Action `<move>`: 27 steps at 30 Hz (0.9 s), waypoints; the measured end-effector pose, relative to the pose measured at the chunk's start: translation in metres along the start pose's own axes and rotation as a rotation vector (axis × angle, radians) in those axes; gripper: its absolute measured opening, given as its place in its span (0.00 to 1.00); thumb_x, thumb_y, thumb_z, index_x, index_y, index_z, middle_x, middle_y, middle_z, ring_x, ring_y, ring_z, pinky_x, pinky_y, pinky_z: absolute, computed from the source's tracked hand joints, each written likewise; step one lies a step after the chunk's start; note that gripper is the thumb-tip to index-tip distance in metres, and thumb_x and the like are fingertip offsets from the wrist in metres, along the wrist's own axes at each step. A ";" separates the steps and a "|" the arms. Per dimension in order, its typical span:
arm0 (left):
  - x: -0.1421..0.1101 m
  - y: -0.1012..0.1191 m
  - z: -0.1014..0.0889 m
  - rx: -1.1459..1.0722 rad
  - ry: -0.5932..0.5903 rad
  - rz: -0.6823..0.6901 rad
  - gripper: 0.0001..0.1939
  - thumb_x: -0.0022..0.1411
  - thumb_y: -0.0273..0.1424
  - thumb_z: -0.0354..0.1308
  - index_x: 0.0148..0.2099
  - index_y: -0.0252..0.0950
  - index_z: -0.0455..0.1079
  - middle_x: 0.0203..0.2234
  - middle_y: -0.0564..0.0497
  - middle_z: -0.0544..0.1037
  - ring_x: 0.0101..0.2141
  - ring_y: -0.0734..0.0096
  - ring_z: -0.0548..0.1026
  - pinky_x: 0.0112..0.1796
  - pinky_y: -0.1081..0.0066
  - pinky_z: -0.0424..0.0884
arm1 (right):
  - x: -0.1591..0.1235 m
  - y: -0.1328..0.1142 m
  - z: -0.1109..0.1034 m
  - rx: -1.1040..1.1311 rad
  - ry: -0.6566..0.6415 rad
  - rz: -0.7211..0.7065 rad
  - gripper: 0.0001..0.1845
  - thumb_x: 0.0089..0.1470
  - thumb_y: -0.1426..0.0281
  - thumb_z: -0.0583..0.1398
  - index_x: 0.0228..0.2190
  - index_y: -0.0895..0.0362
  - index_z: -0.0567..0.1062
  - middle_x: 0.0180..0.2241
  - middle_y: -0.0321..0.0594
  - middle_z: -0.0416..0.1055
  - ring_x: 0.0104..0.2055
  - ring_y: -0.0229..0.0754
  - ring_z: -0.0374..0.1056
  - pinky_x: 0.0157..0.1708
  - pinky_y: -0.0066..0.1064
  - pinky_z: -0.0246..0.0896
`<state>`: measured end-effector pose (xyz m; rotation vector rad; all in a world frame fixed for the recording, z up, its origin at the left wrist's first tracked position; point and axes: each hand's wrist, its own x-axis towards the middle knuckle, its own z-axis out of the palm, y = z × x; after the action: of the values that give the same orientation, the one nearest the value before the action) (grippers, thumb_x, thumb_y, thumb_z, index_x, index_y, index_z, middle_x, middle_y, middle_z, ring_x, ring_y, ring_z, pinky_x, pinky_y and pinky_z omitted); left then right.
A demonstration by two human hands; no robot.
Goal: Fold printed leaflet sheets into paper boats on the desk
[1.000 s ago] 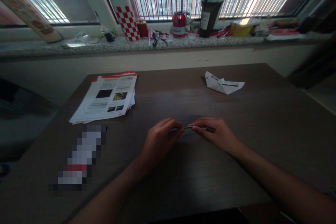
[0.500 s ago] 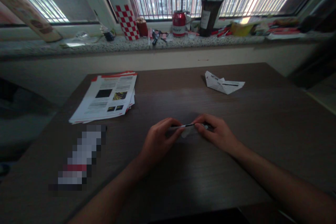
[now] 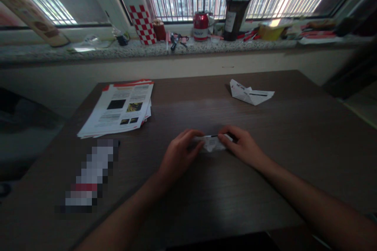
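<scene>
Folded paper (image 3: 211, 144), printed, sits between the two hands, centre of the table (image 3: 206, 204), on or just above the surface; can't tell which. Left hand (image 3: 180, 151) has thumb and fingertips pinched on its left end, right hand (image 3: 243, 144) the same on the right end; only the middle span shows. Handling, as a judgement: next to no weight, stiff along the layered folds, soft and springy at loose flaps, dry so little slip, but easily creased or torn. Best hold is thumb-and-finger at the two ends, close to the top edge, light pressure; avoid the small flap hanging mid-front. Hidden: both ends under the fingers, the back face, number of layers. Print is too small to read. Beyond, toward the far right, a paper boat (image 3: 252, 95) stands apart from the hands; the paper stack (image 3: 123, 106) lies far left, its lower sheets mostly covered. Nearer left, a slab-shaped object (image 3: 88, 176) is pixelated, identity unclear. Windowsill (image 3: 203, 48) clutter is dim, right end blurred; forearms and a dark shape at the bottom edge are cut off.
</scene>
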<state>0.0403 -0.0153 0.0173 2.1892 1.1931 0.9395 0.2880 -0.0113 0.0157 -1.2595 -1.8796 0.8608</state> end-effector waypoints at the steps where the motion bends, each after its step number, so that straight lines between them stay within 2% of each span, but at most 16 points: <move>1: 0.000 -0.002 0.001 0.043 0.012 0.039 0.10 0.72 0.27 0.62 0.53 0.40 0.73 0.49 0.48 0.80 0.49 0.62 0.79 0.50 0.61 0.77 | 0.001 0.004 -0.001 -0.008 0.010 0.016 0.12 0.67 0.61 0.59 0.37 0.54 0.78 0.33 0.37 0.77 0.35 0.43 0.72 0.34 0.33 0.63; 4: -0.002 -0.005 0.002 0.206 -0.035 0.172 0.15 0.73 0.26 0.59 0.60 0.42 0.71 0.59 0.45 0.75 0.57 0.57 0.75 0.56 0.54 0.74 | 0.005 0.013 -0.004 -0.059 0.024 0.036 0.12 0.67 0.62 0.59 0.36 0.54 0.78 0.32 0.37 0.77 0.33 0.43 0.72 0.33 0.33 0.62; 7: -0.004 -0.005 0.003 0.349 -0.189 0.238 0.21 0.74 0.28 0.58 0.67 0.41 0.67 0.64 0.44 0.72 0.62 0.53 0.71 0.60 0.50 0.71 | 0.008 0.017 -0.007 -0.150 0.049 0.010 0.10 0.67 0.64 0.60 0.38 0.55 0.79 0.35 0.40 0.79 0.37 0.45 0.74 0.39 0.36 0.64; 12: -0.008 -0.003 0.010 0.463 -0.356 0.194 0.28 0.77 0.36 0.54 0.74 0.38 0.58 0.70 0.43 0.64 0.68 0.52 0.64 0.65 0.52 0.64 | 0.012 0.027 -0.007 -0.346 0.069 -0.086 0.10 0.68 0.64 0.60 0.39 0.55 0.80 0.39 0.44 0.77 0.43 0.49 0.73 0.45 0.40 0.65; 18: -0.012 -0.007 0.016 0.482 -0.394 0.164 0.29 0.79 0.43 0.47 0.75 0.39 0.55 0.73 0.44 0.60 0.71 0.54 0.59 0.68 0.52 0.58 | 0.014 0.036 -0.006 -0.542 0.045 -0.176 0.12 0.69 0.64 0.59 0.45 0.56 0.81 0.43 0.49 0.76 0.47 0.54 0.71 0.49 0.46 0.68; 20: -0.012 -0.008 0.017 0.473 -0.394 0.156 0.29 0.79 0.44 0.47 0.76 0.40 0.55 0.73 0.44 0.59 0.71 0.55 0.58 0.68 0.52 0.57 | 0.012 0.032 -0.004 -0.585 0.025 -0.192 0.15 0.70 0.64 0.57 0.49 0.56 0.80 0.48 0.52 0.76 0.51 0.56 0.72 0.52 0.49 0.69; 22: -0.013 -0.008 0.017 0.469 -0.396 0.152 0.29 0.79 0.44 0.47 0.76 0.40 0.54 0.74 0.45 0.58 0.71 0.55 0.58 0.69 0.52 0.56 | 0.009 0.027 0.000 -0.605 -0.020 -0.215 0.21 0.72 0.63 0.54 0.58 0.58 0.76 0.58 0.54 0.74 0.59 0.57 0.70 0.59 0.51 0.66; 24: -0.013 -0.007 0.018 0.472 -0.393 0.152 0.30 0.79 0.44 0.47 0.76 0.39 0.54 0.74 0.44 0.57 0.72 0.56 0.57 0.69 0.52 0.54 | 0.003 0.024 0.007 -0.618 -0.101 -0.259 0.27 0.73 0.61 0.52 0.67 0.57 0.67 0.67 0.53 0.66 0.68 0.57 0.63 0.66 0.54 0.60; 27: -0.013 -0.006 0.019 0.474 -0.388 0.161 0.31 0.79 0.44 0.46 0.77 0.37 0.52 0.74 0.43 0.57 0.73 0.57 0.55 0.71 0.53 0.51 | -0.005 0.023 0.017 -0.636 -0.197 -0.309 0.34 0.73 0.59 0.51 0.73 0.56 0.54 0.73 0.50 0.53 0.75 0.53 0.52 0.72 0.53 0.49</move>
<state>0.0461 -0.0244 -0.0037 2.7094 1.1421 0.2692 0.2859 -0.0110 -0.0131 -1.2075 -2.5429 0.2243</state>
